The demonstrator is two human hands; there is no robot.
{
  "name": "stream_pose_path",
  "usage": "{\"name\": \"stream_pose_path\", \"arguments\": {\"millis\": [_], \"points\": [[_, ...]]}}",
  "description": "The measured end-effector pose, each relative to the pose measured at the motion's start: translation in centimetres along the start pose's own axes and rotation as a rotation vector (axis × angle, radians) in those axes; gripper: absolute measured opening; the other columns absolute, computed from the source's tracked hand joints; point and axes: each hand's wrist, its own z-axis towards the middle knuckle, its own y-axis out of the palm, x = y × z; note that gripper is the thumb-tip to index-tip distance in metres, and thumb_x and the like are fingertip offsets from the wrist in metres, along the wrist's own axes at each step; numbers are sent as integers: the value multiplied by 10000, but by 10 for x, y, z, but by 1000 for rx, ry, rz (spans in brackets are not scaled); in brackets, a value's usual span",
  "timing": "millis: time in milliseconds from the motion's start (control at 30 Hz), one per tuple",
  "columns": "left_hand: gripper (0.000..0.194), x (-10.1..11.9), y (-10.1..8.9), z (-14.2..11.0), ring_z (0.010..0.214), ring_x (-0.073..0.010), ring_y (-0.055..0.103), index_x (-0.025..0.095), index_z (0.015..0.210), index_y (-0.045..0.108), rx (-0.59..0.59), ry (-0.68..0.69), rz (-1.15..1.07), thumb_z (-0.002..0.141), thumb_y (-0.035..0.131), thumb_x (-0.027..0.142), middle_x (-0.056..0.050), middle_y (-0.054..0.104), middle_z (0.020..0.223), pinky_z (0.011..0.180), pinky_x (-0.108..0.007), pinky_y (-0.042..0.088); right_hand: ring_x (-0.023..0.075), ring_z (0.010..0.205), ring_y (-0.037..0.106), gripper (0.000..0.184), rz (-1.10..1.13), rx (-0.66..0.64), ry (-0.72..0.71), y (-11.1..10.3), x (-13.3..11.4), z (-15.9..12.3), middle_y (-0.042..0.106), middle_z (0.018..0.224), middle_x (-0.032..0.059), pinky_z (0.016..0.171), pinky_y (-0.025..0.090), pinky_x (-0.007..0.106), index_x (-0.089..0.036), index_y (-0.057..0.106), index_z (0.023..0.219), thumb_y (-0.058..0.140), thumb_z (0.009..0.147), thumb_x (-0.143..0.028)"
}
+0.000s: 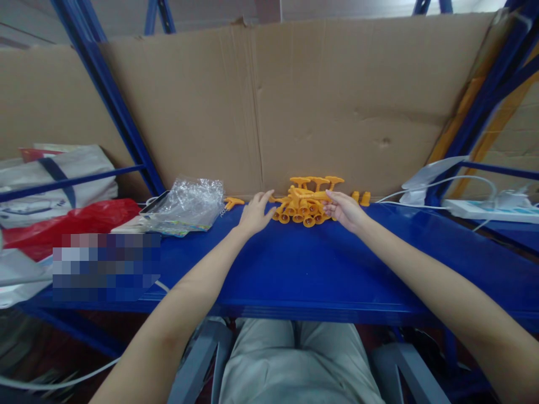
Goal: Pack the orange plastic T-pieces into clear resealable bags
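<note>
A pile of orange plastic pieces (309,220) with T-shaped handles and round cup-like ends lies on the blue shelf (311,269). My right hand (346,211) pinches one orange T-handled piece (314,195) at the pile's upper right side. To the left of the pile, my left hand (255,215) has its fingers apart and holds nothing. Beyond that hand lies a single orange handle with a small chain (233,203). Two small orange parts (365,198) stand just past my right hand.
Clear plastic bags (191,206) lie on the left, near a red bag (80,221) and a white bag (63,168). Cardboard (328,106) backs the shelf. A white power strip (488,210) with cables sits on the right. Blue uprights (118,106) frame both sides.
</note>
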Motion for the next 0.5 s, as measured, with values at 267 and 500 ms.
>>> {"name": "stream_pose_path", "arguments": {"millis": [267,500], "points": [[598,-57,-4,-2,1321,-418,331,154,1371,401,-93,-620,280,824,497,375,-243,319,1468,977,-615,318,171,714,617,404,-180,181,-243,11,0,11,622,875,43,657,492,330,-227,465,965,648,710,-481],[502,-75,2,0,1270,-442,399,196,1247,551,-239,-678,327,805,471,421,-225,511,1328,972,-734,187,263,904,613,337,-1096,-8,-538,59,-6,15,653,1019,128,781,405,372,-159,543,1087,544,839,-387]]}}
